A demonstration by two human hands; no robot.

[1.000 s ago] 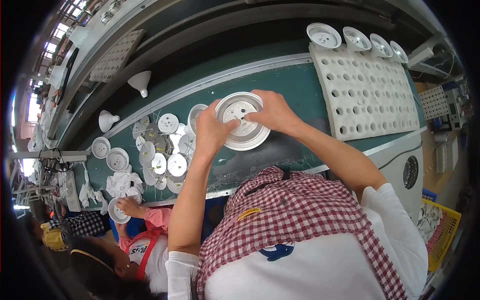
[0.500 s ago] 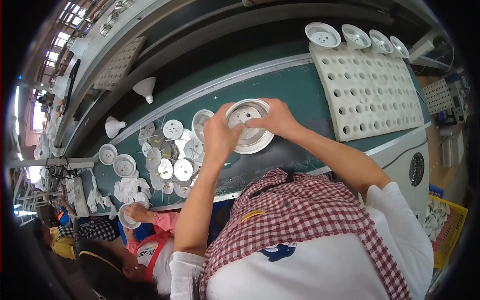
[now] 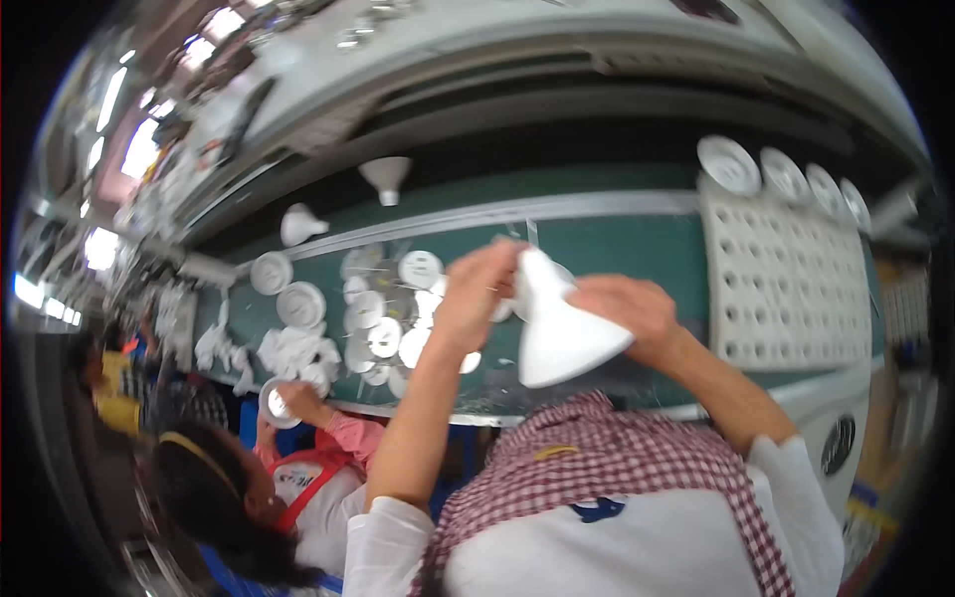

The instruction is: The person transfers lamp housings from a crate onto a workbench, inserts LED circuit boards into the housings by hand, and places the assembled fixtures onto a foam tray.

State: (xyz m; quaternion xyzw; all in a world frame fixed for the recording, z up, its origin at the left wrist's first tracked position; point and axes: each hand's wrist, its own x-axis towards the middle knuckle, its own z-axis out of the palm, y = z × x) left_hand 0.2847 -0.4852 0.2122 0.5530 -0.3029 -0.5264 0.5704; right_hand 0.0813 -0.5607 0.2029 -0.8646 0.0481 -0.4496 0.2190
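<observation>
A white cone-shaped lamp housing (image 3: 569, 343), blurred by motion, is held tilted over the bench in front of my apron. Its narrow neck points up and away, and its wide mouth faces down toward me. My right hand (image 3: 632, 310) is closed round its right side. The fingers of my left hand (image 3: 479, 298) are closed at the neck, where the exact grip is smeared. Just left of that hand lies a heap of round white discs (image 3: 385, 338) with thin wires. Part of another housing is hidden behind my hands.
A white foam tray (image 3: 786, 284) with rows of holes lies at the right, several lamp housings (image 3: 729, 165) along its far edge. Two housings (image 3: 386, 177) stand toward the back. At the left, a person in pink sleeves handles a round housing (image 3: 280, 403) near white cloth gloves (image 3: 298, 353).
The lamp housing has turned from mouth up to neck up, and my left hand has shifted to its neck. The whole view has swung, so the bench appears lower.
</observation>
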